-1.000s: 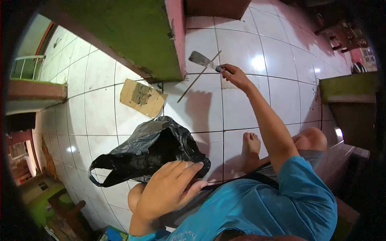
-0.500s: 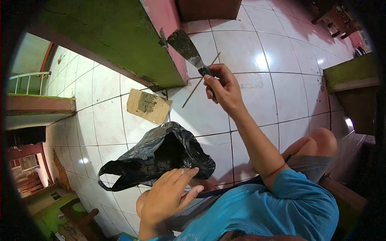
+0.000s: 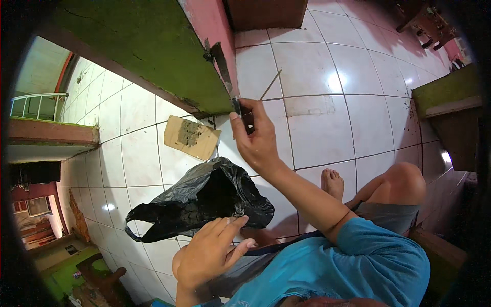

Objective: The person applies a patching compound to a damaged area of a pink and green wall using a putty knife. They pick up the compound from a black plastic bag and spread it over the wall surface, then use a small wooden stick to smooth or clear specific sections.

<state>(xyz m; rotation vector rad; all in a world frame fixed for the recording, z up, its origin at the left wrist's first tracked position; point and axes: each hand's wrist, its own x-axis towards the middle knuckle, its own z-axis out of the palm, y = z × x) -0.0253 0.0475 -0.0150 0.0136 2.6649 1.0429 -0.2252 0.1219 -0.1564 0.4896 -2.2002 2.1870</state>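
My right hand (image 3: 255,135) grips a putty knife (image 3: 223,71) by its dark handle, its blade upright at the chipped corner of a green (image 3: 133,46) and pink (image 3: 207,15) wall. My left hand (image 3: 207,253) has its fingers extended over the near edge of a crumpled black plastic bag (image 3: 176,192); whether they touch it I cannot tell. Past the bag lies a piece of cardboard (image 3: 202,146) with a patch of grey mortar (image 3: 189,132) on it. A thin stick (image 3: 271,83) on the tiles is partly hidden by my right hand.
White floor tiles (image 3: 319,128) surround me. A low green ledge (image 3: 434,92) is at the right, another ledge (image 3: 51,133) at the left. A brown block (image 3: 266,13) stands at the top, wooden furniture (image 3: 429,25) at the upper right. My bare foot (image 3: 332,183) is beside the bag.
My right hand has moved left with the putty knife, turning its blade upright against the wall corner; a second ago it was over the tiles. My left hand stays by the bag.
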